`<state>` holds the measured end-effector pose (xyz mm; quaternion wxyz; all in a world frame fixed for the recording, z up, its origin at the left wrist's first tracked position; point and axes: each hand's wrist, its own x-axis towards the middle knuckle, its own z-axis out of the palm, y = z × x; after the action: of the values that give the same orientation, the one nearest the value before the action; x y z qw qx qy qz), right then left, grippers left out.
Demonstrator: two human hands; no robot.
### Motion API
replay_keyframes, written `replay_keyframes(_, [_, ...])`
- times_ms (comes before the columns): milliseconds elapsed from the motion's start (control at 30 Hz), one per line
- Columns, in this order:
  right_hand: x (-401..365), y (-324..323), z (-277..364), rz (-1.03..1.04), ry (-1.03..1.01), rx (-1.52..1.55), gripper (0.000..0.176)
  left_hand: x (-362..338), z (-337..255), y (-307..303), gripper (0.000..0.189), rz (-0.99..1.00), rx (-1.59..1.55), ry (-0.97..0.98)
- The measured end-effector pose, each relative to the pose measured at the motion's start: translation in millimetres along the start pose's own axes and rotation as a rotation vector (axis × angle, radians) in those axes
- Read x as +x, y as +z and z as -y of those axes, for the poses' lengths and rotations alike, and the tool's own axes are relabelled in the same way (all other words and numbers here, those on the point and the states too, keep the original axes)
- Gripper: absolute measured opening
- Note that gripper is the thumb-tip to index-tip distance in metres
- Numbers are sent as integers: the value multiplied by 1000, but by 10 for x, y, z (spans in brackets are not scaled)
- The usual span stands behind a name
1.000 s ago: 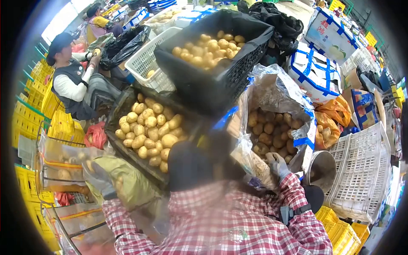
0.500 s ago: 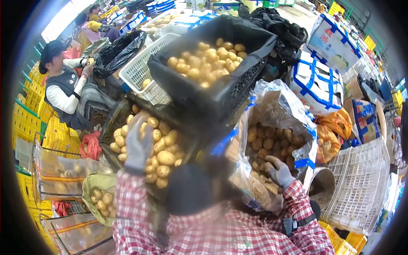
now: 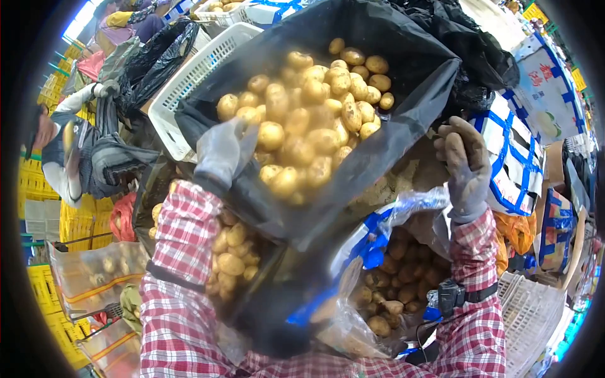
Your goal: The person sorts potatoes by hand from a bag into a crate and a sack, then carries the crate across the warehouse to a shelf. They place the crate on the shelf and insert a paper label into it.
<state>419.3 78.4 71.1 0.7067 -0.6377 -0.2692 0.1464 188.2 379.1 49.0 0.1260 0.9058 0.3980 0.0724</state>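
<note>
Potatoes (image 3: 309,132) fill the middle of a container lined with black plastic (image 3: 409,120) at 12 o'clock, heaped well inside its rim; the nearer ones look blurred. The liner's lower edge comes to a point toward 6 o'clock, and its right corner reaches out to 2 o'clock.

At 10 o'clock the gloved left hand (image 3: 220,151) is at the liner's left edge, fingers bent inward beside the outermost potatoes. Whether it grips plastic or a potato, I cannot tell. The gloved right hand (image 3: 465,170) is raised at 3 o'clock, released, its fingers apart and loosely curled, between the liner's right edge and a blue-taped white carton (image 3: 512,157). A narrow strip of brownish surface shows between the liner and the open box (image 3: 353,252) at 4 to 5 o'clock. That box has clear plastic over its rim and darker potatoes (image 3: 403,271) low inside, below the right hand.

More pale potatoes (image 3: 232,261) lie at 7 to 8 o'clock, partly covered by the left sleeve (image 3: 183,246). A white slatted crate (image 3: 189,82) sits close against the liner at 10 to 11 o'clock, leaving little room on that side. Black plastic bags (image 3: 479,50) crowd the liner at 1 to 2 o'clock.
</note>
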Motion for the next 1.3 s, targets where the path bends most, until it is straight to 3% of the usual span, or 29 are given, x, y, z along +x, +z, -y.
replay_keyframes(100, [230, 109, -99, 68, -13, -108, 28, 3, 10, 20, 24, -6, -150, -25])
replay_keyframes(200, [443, 217, 77, 90, 273, -113, 28, 20, 33, 65, 22, -60, -204, -52])
replay_keyframes(300, [814, 304, 131, 179, 318, -274, 28, 60, -18, -11, 20, 1, -185, -86])
replay_keyframes(400, [1309, 567, 54, 158, 672, -257, 26, 93, 44, 4, 19, 16, -204, -58])
replay_keyframes(500, [1721, 583, -852, 212, 596, -372, 38, 81, 149, 38, 17, 31, -251, -34])
replay_keyframes(533, [1905, 514, -1251, 258, 540, -558, 46, 93, 150, 8, 16, 23, -247, -3])
replay_keyframes(633, [2477, 658, -1836, 235, 205, -954, 49, 130, 166, 57, 13, 16, -222, 45])
replay_keyframes(700, [2785, 1049, -1765, 139, 446, -1275, 52, 166, 133, -14, 23, 99, -179, 34])
replay_keyframes(733, [2972, 1143, -1684, 316, 629, -1220, 52, 188, 119, -38, 29, 182, -180, 5])
replay_keyframes(800, [3174, 1306, -1728, 564, 728, -1421, 66, 154, 132, -71, 33, 249, -181, 0])
replay_keyframes(900, [3214, 1124, -2088, 660, 827, -1271, 68, 189, 120, -63, 35, 203, -120, 28])
replay_keyframes(933, [3127, 935, -2178, 625, 826, -1065, 66, 219, 124, -106, 36, 291, -156, 5])
replay_keyframes(1033, [2993, 258, -2369, 489, 755, -472, 60, 242, 133, -122, 29, 261, -235, -11])
replay_keyframes(1067, [3016, 196, -2246, 439, 713, -279, 58, 243, 136, -104, 27, 229, -235, -5])
replay_keyframes(1133, [3006, 36, -1986, 228, 841, 88, 53, 233, 121, -78, 25, 195, -215, -9])
replay_keyframes(1200, [2947, 537, -1186, -118, 1143, 457, 45, 239, 90, -52, 22, 172, -179, -33])
replay_keyframes(1300, [2691, 703, -856, 116, 1158, 660, 50, 305, -105, -95, 30, 187, -544, -357])
